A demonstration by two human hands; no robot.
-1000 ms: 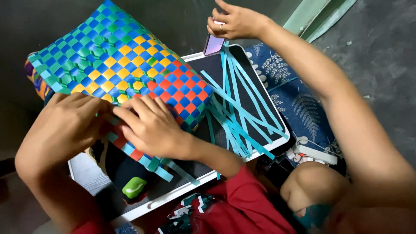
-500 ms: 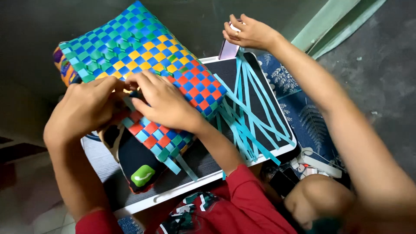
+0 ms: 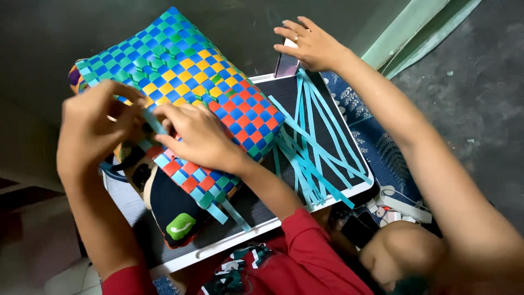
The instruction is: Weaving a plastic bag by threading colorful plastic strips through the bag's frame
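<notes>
Here, both of the person's hands work at the near edge of a woven panel [image 3: 180, 76], a checkered mat of plastic strips in green, blue, yellow and red that lies tilted across a black board with a white rim [image 3: 349, 194]. The left hand [image 3: 90, 128] is curled, its thumb and fingertips pinched together at the edge of the weave, where a light blue strip [image 3: 154, 124] runs between the two hands; its grip is nearly closed on that strip. The right hand [image 3: 199, 136] lies on top of the red-and-blue part of the panel, fingers bent and pressing down, its fingertips meeting the same strip just beside the left hand's pinch. Whether the right hand actually clamps the strip or only pins it against the weave cannot be told.

Loose ends of the weave hang from the panel's lower corner over a black bag with a green patch [image 3: 180, 225]. To the right of the panel a fan of loose light blue strips [image 3: 316, 147] lies spread across the board.

A second person's hand [image 3: 311, 43], wearing a ring, reaches in from the right and holds a small purple-grey phone [image 3: 286, 64] upright at the far edge of the board, fingers partly spread around it.
</notes>
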